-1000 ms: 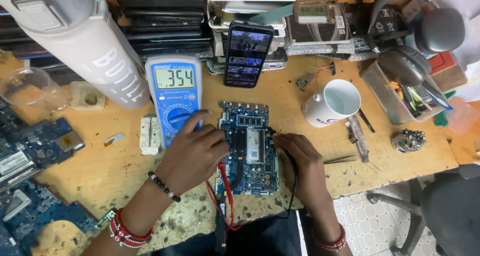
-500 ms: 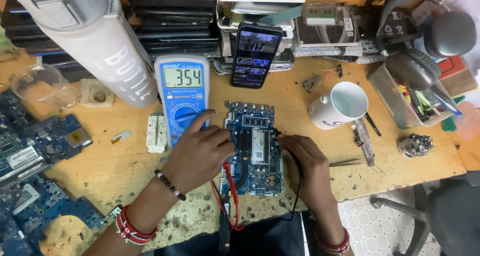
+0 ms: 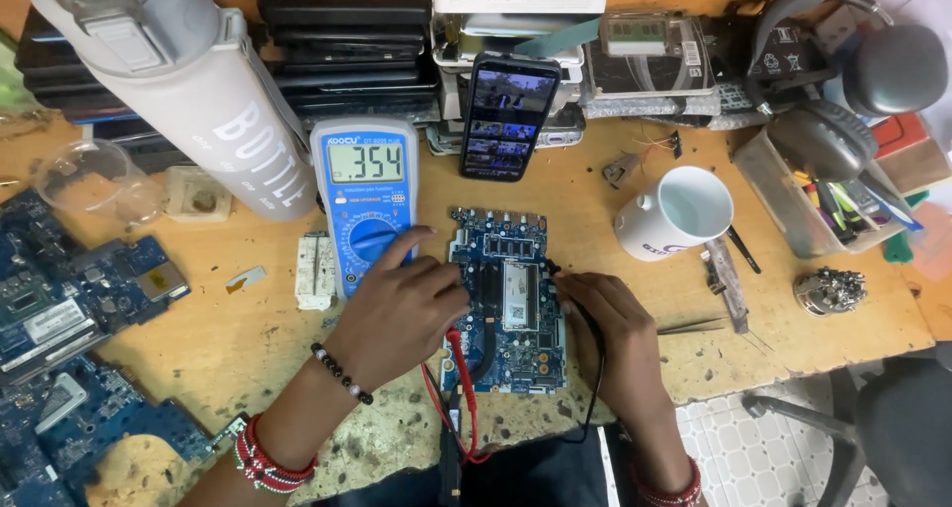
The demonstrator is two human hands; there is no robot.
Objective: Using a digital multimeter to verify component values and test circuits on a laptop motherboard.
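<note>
A blue circuit board (image 3: 511, 294) lies on the wooden bench in front of me. My left hand (image 3: 402, 304) rests on the board's left edge and grips a red test probe, whose red lead (image 3: 466, 393) runs down toward me. The index finger points up at the dial of a blue multimeter (image 3: 365, 185) with a lit display. My right hand (image 3: 605, 319) holds a black test probe against the board's right edge; its black lead (image 3: 598, 368) curves down off the bench.
A phone (image 3: 509, 113) leans upright behind the board. A white mug (image 3: 679, 213) and tweezers (image 3: 694, 326) lie right of it. A large grey bottle (image 3: 188, 101) stands at left, more blue boards (image 3: 69, 299) at far left, stacked laptops (image 3: 342, 41) at the back.
The view has shifted slightly; both hands stay on the board with the probes. My left index finger now stretches up toward the multimeter dial.
</note>
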